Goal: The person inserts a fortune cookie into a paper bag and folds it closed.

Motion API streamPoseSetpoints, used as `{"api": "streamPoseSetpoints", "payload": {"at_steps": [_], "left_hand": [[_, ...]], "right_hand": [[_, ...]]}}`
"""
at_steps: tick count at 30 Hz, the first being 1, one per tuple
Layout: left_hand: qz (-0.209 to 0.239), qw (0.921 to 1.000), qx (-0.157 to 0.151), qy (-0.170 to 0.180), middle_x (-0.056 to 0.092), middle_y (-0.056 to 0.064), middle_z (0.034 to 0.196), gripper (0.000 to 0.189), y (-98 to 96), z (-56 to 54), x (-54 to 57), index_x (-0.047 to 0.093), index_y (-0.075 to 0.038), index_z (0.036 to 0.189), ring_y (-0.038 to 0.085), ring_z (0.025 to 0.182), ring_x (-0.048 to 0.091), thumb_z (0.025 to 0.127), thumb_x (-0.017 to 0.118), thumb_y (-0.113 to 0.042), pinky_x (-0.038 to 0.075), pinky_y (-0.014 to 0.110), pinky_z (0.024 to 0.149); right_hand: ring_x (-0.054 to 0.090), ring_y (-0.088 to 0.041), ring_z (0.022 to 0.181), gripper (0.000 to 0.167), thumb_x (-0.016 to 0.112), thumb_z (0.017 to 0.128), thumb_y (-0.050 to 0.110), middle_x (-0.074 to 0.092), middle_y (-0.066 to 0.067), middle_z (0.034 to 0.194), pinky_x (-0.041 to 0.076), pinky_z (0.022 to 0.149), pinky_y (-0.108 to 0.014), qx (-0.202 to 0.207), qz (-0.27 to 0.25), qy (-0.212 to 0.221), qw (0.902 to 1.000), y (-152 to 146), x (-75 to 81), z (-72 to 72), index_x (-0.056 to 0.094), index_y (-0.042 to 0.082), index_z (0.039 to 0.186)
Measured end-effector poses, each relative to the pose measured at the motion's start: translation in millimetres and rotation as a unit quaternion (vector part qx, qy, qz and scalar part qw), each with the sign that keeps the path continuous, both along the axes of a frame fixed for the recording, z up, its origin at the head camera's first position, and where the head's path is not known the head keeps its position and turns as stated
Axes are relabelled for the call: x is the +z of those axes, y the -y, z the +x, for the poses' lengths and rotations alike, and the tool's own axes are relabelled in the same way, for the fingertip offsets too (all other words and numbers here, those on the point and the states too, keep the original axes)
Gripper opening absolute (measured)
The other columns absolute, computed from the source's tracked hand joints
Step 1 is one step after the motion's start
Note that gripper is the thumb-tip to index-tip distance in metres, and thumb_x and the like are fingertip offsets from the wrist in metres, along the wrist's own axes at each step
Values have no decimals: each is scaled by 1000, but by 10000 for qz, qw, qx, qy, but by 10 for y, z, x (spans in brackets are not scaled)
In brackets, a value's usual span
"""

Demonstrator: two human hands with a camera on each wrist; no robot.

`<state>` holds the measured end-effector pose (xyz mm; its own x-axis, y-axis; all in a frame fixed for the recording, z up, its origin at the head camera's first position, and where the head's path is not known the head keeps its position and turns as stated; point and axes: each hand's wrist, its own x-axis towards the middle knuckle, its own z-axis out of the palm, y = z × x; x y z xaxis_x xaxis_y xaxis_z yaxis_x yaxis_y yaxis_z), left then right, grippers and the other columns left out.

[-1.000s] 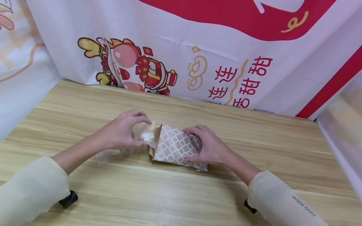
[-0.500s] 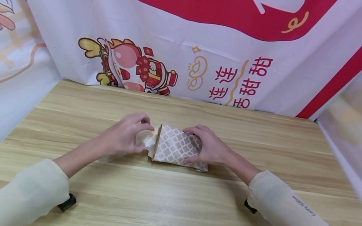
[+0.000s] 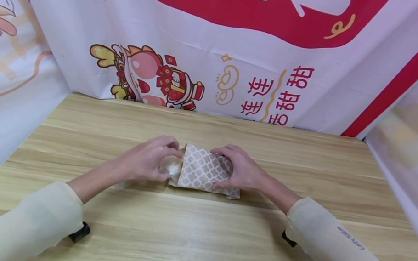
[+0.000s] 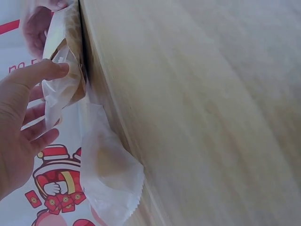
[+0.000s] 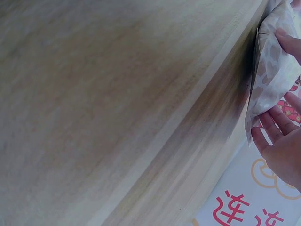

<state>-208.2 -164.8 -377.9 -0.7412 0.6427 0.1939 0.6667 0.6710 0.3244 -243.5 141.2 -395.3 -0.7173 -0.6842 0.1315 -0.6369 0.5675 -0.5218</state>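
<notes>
A paper bag (image 3: 199, 170) with a tan and white lattice print lies on the table, its mouth facing left. My right hand (image 3: 243, 170) grips its closed end, thumb on the near side and fingers on the far side. At the mouth, my left hand (image 3: 151, 157) pinches a translucent wrapped packet (image 4: 63, 84), which sits partly inside the bag. What the wrapper contains is unclear. A second translucent packet (image 4: 110, 174), with a serrated end and a pale brownish patch inside, lies on the table below my left hand; the head view mostly hides it.
The wood-grain table (image 3: 190, 239) ends at the back against a printed white and red cloth (image 3: 208, 37). More printed cloth hangs along the left (image 3: 16, 59) and right sides. Dark bands (image 3: 79, 232) sit at both sleeve cuffs.
My left hand has moved right, pushing the packet further into the bag's mouth. The right hand and the bag have stayed in place.
</notes>
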Motion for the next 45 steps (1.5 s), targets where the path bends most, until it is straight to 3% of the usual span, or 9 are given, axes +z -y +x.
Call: {"api": "streamPoseSetpoints", "payload": {"at_steps": [5, 13, 23, 37, 45], "left_hand": [[-18, 9998, -70, 205, 63, 17, 131, 58, -32, -21, 5, 70, 2, 125, 32, 123, 59, 74, 89, -16, 54, 46, 105], [46, 9998, -7, 216, 64, 22, 131, 60, -101, -27, -48, 67, 7, 125, 37, 125, 59, 74, 88, -19, 54, 48, 104], [278, 9991, 62, 327, 61, 24, 136, 61, -161, -32, -100, 64, 3, 122, 38, 129, 56, 73, 89, -22, 49, 51, 109], [31, 9979, -69, 642, 53, 19, 147, 84, 47, -96, 13, 61, -3, 136, 38, 137, 49, 71, 93, -44, 41, 60, 114], [-287, 9963, 49, 813, 54, 20, 144, 85, 152, -112, 39, 58, 1, 139, 39, 133, 51, 70, 95, -32, 44, 60, 112]], "right_hand": [[56, -29, 127, 93, 99, 65, 36, 63, -10, 133, 42, 116, -49, 1, 12, 18, 10000, 1, 5, 1, 58, 6, 143], [55, -30, 127, 93, 99, 65, 36, 63, -11, 133, 41, 116, -50, 8, 54, -14, 10000, 9, 7, -5, 58, 7, 143], [56, -30, 126, 94, 99, 64, 34, 63, -12, 133, 42, 115, -50, 9, 21, 33, 10000, -6, 8, 3, 57, 6, 143], [56, -31, 127, 94, 99, 65, 35, 63, -12, 133, 42, 115, -50, 0, 84, 16, 10000, -11, -7, -16, 57, 6, 144], [56, -30, 126, 93, 99, 65, 35, 63, -12, 132, 42, 115, -50, 18, 50, 10, 10000, -13, -4, -22, 57, 6, 144]]}}
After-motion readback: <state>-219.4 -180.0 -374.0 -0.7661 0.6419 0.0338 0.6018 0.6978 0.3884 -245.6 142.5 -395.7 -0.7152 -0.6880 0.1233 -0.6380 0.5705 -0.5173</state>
